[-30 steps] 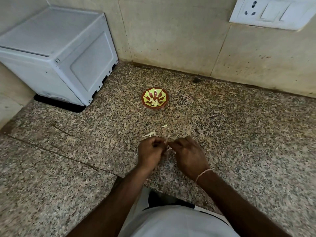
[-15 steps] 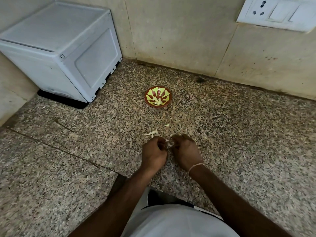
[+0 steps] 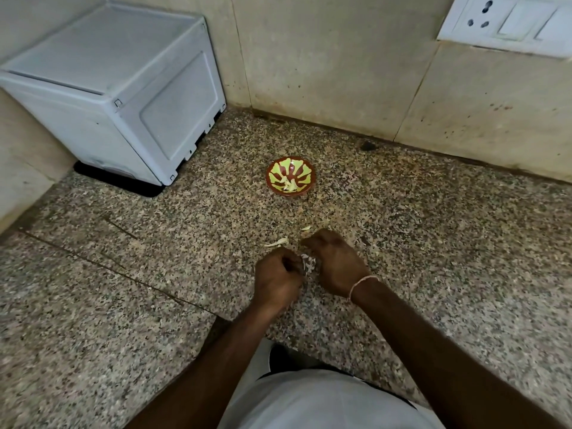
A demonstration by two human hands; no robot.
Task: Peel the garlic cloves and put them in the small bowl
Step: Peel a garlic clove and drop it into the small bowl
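Observation:
Over the speckled granite counter, my left hand (image 3: pixel 277 275) and my right hand (image 3: pixel 335 263) meet, fingers curled, both pinching a garlic clove (image 3: pixel 308 264) whose whitish papery skin shows between them. Most of the clove is hidden by my fingers. Farther back stands the small bowl (image 3: pixel 291 178), brown with a green and red pattern, holding a few pale peeled cloves (image 3: pixel 289 185). The bowl is well beyond both hands.
Loose scraps of garlic skin (image 3: pixel 277 242) lie on the counter just beyond my hands. A white appliance (image 3: pixel 123 88) fills the back left corner. A tiled wall with a switch plate (image 3: pixel 507 23) closes the back. The counter's front edge (image 3: pixel 247 332) runs near my body.
Both hands stayed together on the clove and drew slightly nearer to me; the papery skin now shows more between the fingers. The view shifted a little.

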